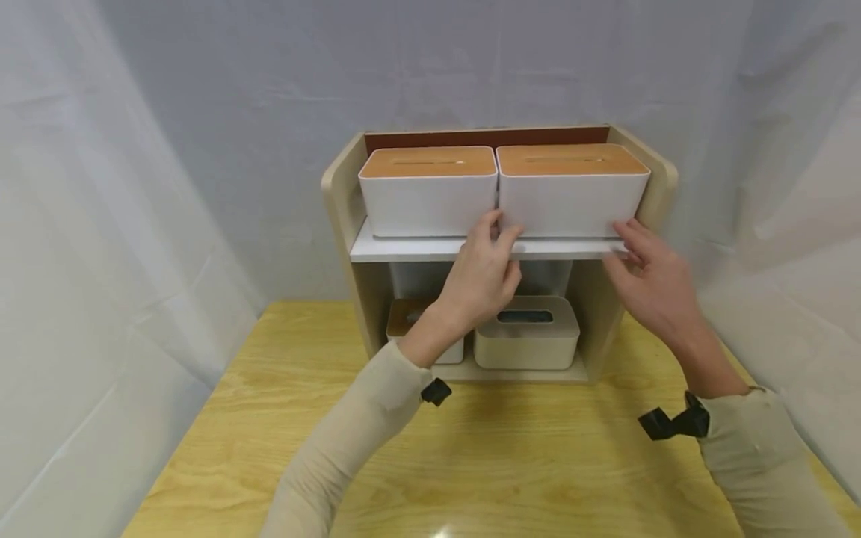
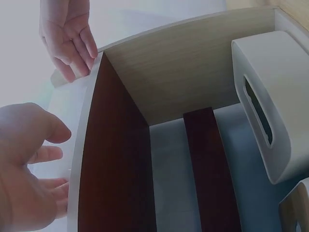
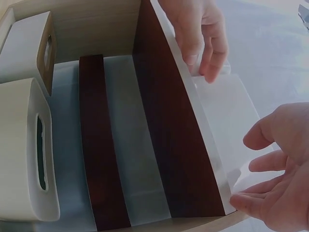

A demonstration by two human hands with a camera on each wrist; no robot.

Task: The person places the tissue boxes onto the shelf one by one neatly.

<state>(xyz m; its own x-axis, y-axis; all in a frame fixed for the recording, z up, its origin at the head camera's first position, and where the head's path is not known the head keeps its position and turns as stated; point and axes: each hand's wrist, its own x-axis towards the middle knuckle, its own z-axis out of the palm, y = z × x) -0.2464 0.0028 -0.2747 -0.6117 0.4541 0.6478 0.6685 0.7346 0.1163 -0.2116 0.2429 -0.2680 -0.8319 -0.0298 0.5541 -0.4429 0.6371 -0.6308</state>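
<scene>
On the upper shelf board (image 1: pixel 417 249) of a small wooden rack, a white tissue box with an orange-brown wooden lid (image 1: pixel 572 205) stands at the right. My left hand (image 1: pixel 479 273) is at its lower left corner, fingertips at the front face by the gap between boxes. At the lower right corner is my right hand (image 1: pixel 655 288), fingertips against the box and thumb below, near the board's edge. Both hands have loosely bent fingers and grip nothing visibly. A matching tissue box (image 1: pixel 430 205) stands close beside it at the left.
On the lower shelf are a cream tissue box (image 1: pixel 528 344) and a smaller wood-lidded white box (image 1: pixel 455 353), partly hidden by my left arm. The rack's side panels (image 1: pixel 339 198) rise at both ends. It stands on a yellow wood-grain table (image 1: pixel 323 448) before white sheeting (image 1: pixel 222 112).
</scene>
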